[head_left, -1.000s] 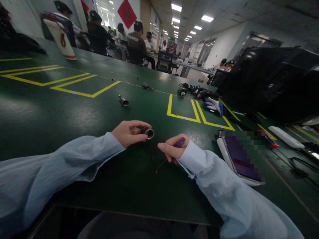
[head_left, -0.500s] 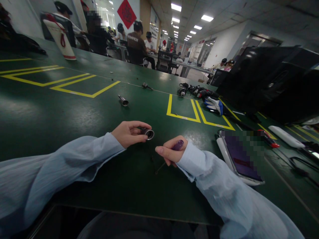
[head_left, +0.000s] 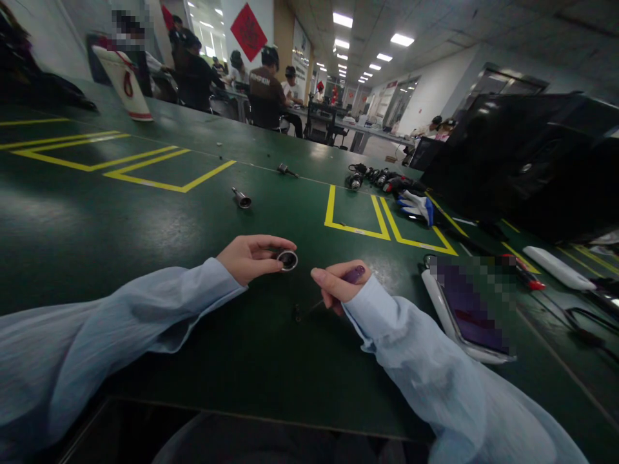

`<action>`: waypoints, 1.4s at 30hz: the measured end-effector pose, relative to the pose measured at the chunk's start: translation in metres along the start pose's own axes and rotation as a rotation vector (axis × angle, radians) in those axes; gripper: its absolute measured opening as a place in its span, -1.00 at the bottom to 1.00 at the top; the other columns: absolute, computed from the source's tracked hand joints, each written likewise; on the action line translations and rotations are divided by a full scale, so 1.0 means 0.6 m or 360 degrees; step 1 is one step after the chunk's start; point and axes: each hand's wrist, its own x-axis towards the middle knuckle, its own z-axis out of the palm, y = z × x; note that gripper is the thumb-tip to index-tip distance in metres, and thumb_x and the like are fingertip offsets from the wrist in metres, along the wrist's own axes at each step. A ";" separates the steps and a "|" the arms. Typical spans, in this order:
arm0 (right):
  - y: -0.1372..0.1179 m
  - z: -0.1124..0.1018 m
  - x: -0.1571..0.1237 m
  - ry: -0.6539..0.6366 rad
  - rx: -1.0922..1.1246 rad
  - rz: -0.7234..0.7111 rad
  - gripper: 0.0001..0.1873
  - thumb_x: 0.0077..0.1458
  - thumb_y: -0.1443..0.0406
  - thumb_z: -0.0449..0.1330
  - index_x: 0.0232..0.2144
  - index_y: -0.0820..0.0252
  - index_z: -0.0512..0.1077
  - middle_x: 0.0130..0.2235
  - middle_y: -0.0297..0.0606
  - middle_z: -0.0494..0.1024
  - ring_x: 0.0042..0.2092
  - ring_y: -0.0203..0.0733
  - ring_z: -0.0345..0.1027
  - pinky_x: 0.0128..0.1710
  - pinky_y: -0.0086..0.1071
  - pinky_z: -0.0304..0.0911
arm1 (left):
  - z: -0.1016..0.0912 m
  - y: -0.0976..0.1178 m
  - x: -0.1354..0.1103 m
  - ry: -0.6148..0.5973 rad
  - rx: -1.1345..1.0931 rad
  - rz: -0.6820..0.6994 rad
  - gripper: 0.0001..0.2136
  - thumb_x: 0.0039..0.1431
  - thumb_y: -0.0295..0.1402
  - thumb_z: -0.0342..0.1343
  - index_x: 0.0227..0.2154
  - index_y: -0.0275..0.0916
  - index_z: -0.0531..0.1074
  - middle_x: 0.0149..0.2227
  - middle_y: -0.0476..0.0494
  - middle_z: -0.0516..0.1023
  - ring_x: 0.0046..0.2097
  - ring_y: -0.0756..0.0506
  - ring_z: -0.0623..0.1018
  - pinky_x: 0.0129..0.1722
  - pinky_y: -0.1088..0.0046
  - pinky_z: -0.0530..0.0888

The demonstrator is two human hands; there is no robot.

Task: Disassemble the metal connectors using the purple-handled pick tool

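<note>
My left hand [head_left: 251, 258] is closed on a round metal cup-shaped part [head_left: 288, 260], its open mouth turned toward me and its inside dark. To the right, my right hand [head_left: 341, 283] grips a purple-handled screwdriver [head_left: 355, 274]. Its thin shaft slants down to the left toward the table, and the tip is hard to make out. By that tip lies a small dark piece [head_left: 296, 314]; I cannot tell whether they touch. Farther off, a similar metal cup with a stem [head_left: 242, 198] lies on its side on the green table.
Beyond are a small stemmed metal part [head_left: 287, 170], a pile of dark metal parts [head_left: 367, 175] and a blue-white glove [head_left: 416, 206]. A phone [head_left: 469, 309] rests right of my right hand. A white paper cup [head_left: 126, 87] stands far left; people sit behind.
My right hand has shifted slightly right, and the screwdriver's shaft has swung up to a flatter slant near the dark piece. My left hand has turned the metal cup a little toward me.
</note>
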 end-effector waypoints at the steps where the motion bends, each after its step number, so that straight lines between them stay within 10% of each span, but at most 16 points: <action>1: 0.001 0.000 -0.001 0.0050 0.0022 -0.0048 -0.51 0.05 0.09 0.05 -0.79 0.24 0.26 -0.83 -0.46 0.18 -0.76 -0.47 0.05 -0.76 -0.55 -0.05 | 0.000 -0.001 0.001 0.0008 -0.0008 -0.0006 -0.65 -0.31 -0.45 0.25 -0.31 -0.29 0.46 -0.25 -0.10 0.56 -0.22 -0.10 0.54 -0.11 0.33 0.43; 8: 0.019 0.006 0.001 0.0585 -0.0408 -0.0869 -0.62 0.09 0.24 0.01 -0.72 0.22 0.29 -0.69 -0.34 0.33 -0.61 -0.37 0.21 -0.54 -0.45 0.15 | 0.005 0.004 -0.004 0.0034 -0.0048 -0.0042 -0.62 -0.32 -0.45 0.25 -0.29 -0.33 0.45 -0.25 -0.12 0.56 -0.23 -0.10 0.55 -0.11 0.34 0.44; 13: 0.027 0.019 0.009 0.0485 -0.0999 -0.1435 -0.68 0.10 0.31 0.00 -0.66 0.24 0.30 -0.65 -0.29 0.35 -0.56 -0.34 0.15 -0.50 -0.41 0.12 | 0.008 0.006 -0.010 0.0032 -0.0029 0.0010 -0.61 -0.29 -0.45 0.25 -0.27 -0.34 0.43 -0.26 -0.14 0.56 -0.22 -0.11 0.55 -0.11 0.34 0.45; 42: 0.023 0.054 0.003 0.0426 -0.1565 -0.1591 -0.60 0.12 0.29 -0.01 -0.71 0.26 0.33 -0.66 -0.27 0.30 -0.56 -0.31 0.06 -0.54 -0.40 0.00 | 0.027 0.023 -0.028 0.0282 0.0089 0.0079 -0.77 -0.28 -0.47 0.15 -0.42 -0.36 0.40 -0.44 -0.13 0.55 -0.35 -0.13 0.56 -0.28 0.33 0.52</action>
